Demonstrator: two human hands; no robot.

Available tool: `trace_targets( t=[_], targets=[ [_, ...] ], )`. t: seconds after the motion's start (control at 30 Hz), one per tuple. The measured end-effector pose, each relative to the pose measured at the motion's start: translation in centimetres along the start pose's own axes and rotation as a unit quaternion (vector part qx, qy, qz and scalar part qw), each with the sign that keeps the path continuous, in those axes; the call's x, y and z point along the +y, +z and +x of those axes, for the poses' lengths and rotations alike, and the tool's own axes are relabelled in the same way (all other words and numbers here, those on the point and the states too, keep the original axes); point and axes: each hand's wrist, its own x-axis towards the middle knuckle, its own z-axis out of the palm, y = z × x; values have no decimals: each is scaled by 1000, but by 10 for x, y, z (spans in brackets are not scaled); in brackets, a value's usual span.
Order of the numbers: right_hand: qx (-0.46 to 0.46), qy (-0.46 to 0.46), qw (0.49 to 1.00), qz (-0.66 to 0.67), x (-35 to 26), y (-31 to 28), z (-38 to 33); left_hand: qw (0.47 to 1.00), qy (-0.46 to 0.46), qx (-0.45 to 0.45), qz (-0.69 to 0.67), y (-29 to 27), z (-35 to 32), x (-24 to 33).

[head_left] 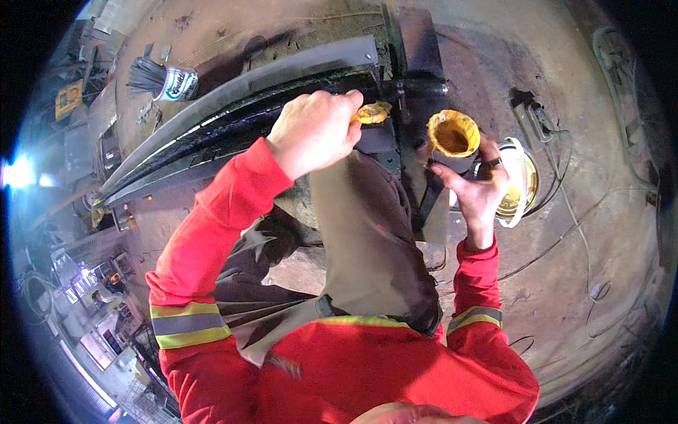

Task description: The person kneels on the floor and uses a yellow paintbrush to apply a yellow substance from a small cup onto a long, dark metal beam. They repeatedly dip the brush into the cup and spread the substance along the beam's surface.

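Note:
My left hand [316,132] is closed round a small tool [372,113]. Its protruding end is thickly coated in orange-yellow paste, and the grip is hidden in my fist, so its exact kind does not show. To its right, my right hand [482,180] wraps round a dark cup [453,135]. The same paste smears the cup's rim and inside. The coated tool end is to the left of the cup, apart from it. Under and beyond my left hand lies a long dark steel piece with a curved edge [282,69].
A tin of thin dark rods [176,84] is beyond the steel piece at left. A pail with a white rim [521,185] sits just right of my right hand. Cables [583,240] run over the brown floor. Bright light [19,173] glares at far left.

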Motion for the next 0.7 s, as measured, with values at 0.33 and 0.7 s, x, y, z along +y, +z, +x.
trace_targets(
  t=[0.33,0.7],
  targets=[
    [-1,24,1000,2,1,-4,-2,999,42,5,-31,-22,0,-14],
    [5,13,1000,1,0,1,-6,998,31,-3,-54,-41,-11,-27]
  ],
)
